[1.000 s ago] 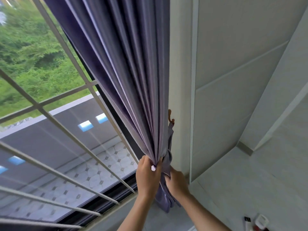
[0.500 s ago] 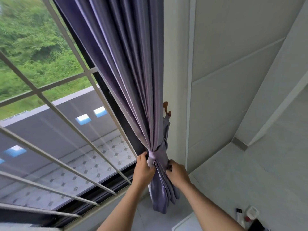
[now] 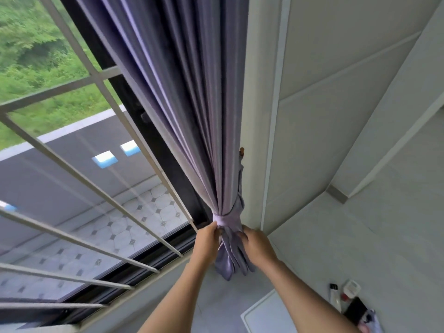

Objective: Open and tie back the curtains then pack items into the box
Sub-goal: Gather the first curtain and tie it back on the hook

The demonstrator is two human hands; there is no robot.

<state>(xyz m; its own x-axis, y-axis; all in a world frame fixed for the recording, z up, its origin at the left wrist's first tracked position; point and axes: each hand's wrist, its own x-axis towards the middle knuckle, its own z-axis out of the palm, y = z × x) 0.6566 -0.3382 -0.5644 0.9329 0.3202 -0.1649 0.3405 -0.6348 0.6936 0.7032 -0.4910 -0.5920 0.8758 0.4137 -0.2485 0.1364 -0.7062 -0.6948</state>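
Observation:
A purple curtain (image 3: 192, 121) hangs gathered into one bundle against the right side of the window. A lighter purple tieback (image 3: 225, 221) is wrapped around the bundle low down. A strip of it runs up to a brown wall hook (image 3: 241, 152). My left hand (image 3: 207, 245) grips the bundle's left side just under the tieback. Opposite it, my right hand (image 3: 258, 246) pinches the folds on the right. The curtain's tail (image 3: 228, 265) hangs between my wrists.
Window glass with white bars (image 3: 101, 164) fills the left. A pale wall (image 3: 324, 116) and ledge lie to the right. Small items, including a tube (image 3: 335, 298) and a dark flat object (image 3: 355, 311), lie at the lower right beside a white surface (image 3: 266, 316).
The tieback now circles the bundle, where a second ago my hands only clutched the loose folds. Both hands have dropped slightly below the band, and the view has tilted down.

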